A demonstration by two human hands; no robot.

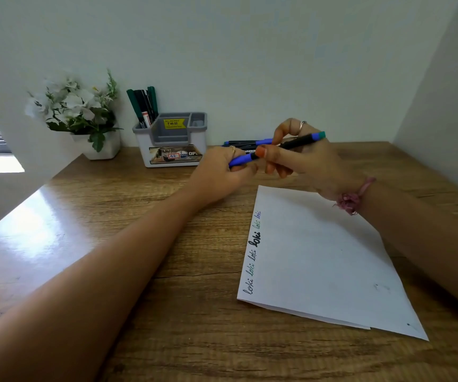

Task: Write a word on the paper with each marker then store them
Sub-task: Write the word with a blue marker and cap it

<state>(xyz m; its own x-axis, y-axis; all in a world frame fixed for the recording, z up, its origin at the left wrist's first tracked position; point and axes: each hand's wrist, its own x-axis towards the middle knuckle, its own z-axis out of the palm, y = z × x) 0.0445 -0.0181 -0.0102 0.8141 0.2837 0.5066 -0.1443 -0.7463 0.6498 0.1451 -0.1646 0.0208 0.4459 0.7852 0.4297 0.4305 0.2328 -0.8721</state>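
- We hold one marker [291,144] in both hands above the wooden desk [139,244], a little beyond the far edge of the paper [319,257].
- Our left hand [222,172] is curled around the blue cap [243,159] at the left end of this marker; the fingers close over it, and a ring shows on one finger.
- Our right hand [305,161] pinches the black barrel between the thumb and the fingers. The thumb nail is painted orange, a ring is on one finger, and a pink thread bracelet [353,198] is on the wrist.
- The marker lies slanted, its right end higher, and this end has a blue band and a green tip.
- The paper lies on the desk at the right, turned at an angle. Along its left edge the word "loki" is written several times in different inks, one time in thick black.
- More markers [247,144] lie flat on the desk behind our hands, partly hidden by them; we cannot count them.
- The grey and white organizer [172,139] stands at the back near the wall, and its left compartment holds some green and black markers [142,106] upright.
- A white pot with white flowers [76,111] stands left of the organizer.
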